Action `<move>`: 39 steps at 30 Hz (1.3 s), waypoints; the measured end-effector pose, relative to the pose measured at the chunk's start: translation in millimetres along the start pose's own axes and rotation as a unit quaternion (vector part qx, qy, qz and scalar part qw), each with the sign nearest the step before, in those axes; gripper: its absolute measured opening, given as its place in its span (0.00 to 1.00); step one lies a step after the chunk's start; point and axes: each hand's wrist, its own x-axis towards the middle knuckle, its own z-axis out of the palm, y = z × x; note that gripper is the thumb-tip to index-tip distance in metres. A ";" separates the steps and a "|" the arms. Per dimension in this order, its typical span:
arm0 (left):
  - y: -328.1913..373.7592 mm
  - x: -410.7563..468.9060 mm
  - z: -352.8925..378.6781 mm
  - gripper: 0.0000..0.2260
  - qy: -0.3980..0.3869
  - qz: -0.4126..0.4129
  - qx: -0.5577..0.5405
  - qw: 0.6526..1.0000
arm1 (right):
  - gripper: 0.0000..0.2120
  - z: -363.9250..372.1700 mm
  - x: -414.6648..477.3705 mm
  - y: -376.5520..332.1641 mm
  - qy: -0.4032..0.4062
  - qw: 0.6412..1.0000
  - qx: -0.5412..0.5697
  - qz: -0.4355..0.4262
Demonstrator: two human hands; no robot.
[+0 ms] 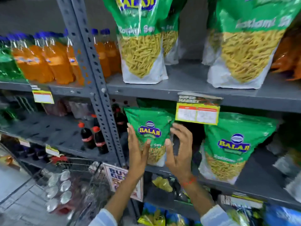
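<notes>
**Both hands held a green plastic snack pouch (150,128) upright at the grey metal shelf (259,167).**
The left hand (137,154) and right hand (180,149) gripped its side edges, thumbs on the front, at the shelf's left end near a matching green pouch (234,144). Its long axis ran vertical, logo facing the person. An even grip and a flat-set base would likely serve best.

Light is bright and even, falling from above and in front; glare streaks the glossy green pouch (138,18) at 12 o'clock; the recess behind the price tag (197,113) lies in deep shadow; motion blur smears the orange bottles (48,57) at 9 o'clock and the wire basket (65,185) at 7 o'clock; shelf edges bow toward the corners; the held packet (149,128) at centre is sharpest.
</notes>
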 end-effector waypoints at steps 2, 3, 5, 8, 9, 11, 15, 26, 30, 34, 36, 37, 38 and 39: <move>-33.4 3.5 -6.0 0.46 -0.038 -0.064 -0.043 0.996 | 0.15 18.8 -27.7 21.6 -0.022 0.995 -0.006 0.094; -47.8 6.6 -8.6 0.47 -0.063 -0.089 -0.065 0.992 | 0.17 26.1 -40.2 34.4 -0.027 0.989 -0.005 0.144; -72.5 15.4 -11.0 0.44 -0.116 -0.126 -0.102 0.980 | 0.27 35.2 -59.6 61.6 -0.040 0.968 -0.008 0.249; -101.9 28.6 -8.7 0.46 -0.185 -0.164 -0.146 0.958 | 0.48 38.6 -74.2 93.2 -0.106 0.915 0.001 0.390; -109.4 32.3 -7.6 0.47 -0.201 -0.178 -0.153 0.951 | 0.55 40.0 -76.0 100.9 -0.137 0.899 0.012 0.415; -120.8 39.9 -6.4 0.50 -0.234 -0.205 -0.146 0.939 | 0.61 42.8 -78.5 115.3 -0.187 0.875 0.019 0.445; -139.2 53.3 -7.7 0.53 -0.318 -0.209 -0.116 0.917 | 0.63 43.2 -85.1 133.7 -0.236 0.847 0.004 0.477; -152.0 54.7 4.8 0.44 -0.352 -0.243 -0.153 0.891 | 0.45 47.8 -84.6 131.2 -0.211 0.862 0.016 0.461; -149.6 54.3 6.1 0.48 -0.348 -0.249 -0.161 0.889 | 0.50 50.1 -85.4 132.3 -0.214 0.863 -0.005 0.457; -150.2 53.0 7.8 0.49 -0.337 -0.235 -0.180 0.894 | 0.52 50.8 -87.1 132.2 -0.211 0.861 -0.019 0.463; -150.4 52.2 7.5 0.49 -0.335 -0.228 -0.188 0.895 | 0.52 51.0 -86.3 131.1 -0.211 0.859 -0.026 0.466; -150.2 52.1 7.1 0.49 -0.335 -0.226 -0.190 0.895 | 0.53 50.7 -85.9 130.7 -0.210 0.858 -0.026 0.468; -149.4 52.3 6.9 0.49 -0.335 -0.226 -0.191 0.895 | 0.52 50.1 -85.7 130.2 -0.208 0.859 -0.026 0.467; -148.3 52.4 6.5 0.49 -0.336 -0.226 -0.191 0.894 | 0.52 49.0 -85.5 129.1 -0.207 0.860 -0.026 0.465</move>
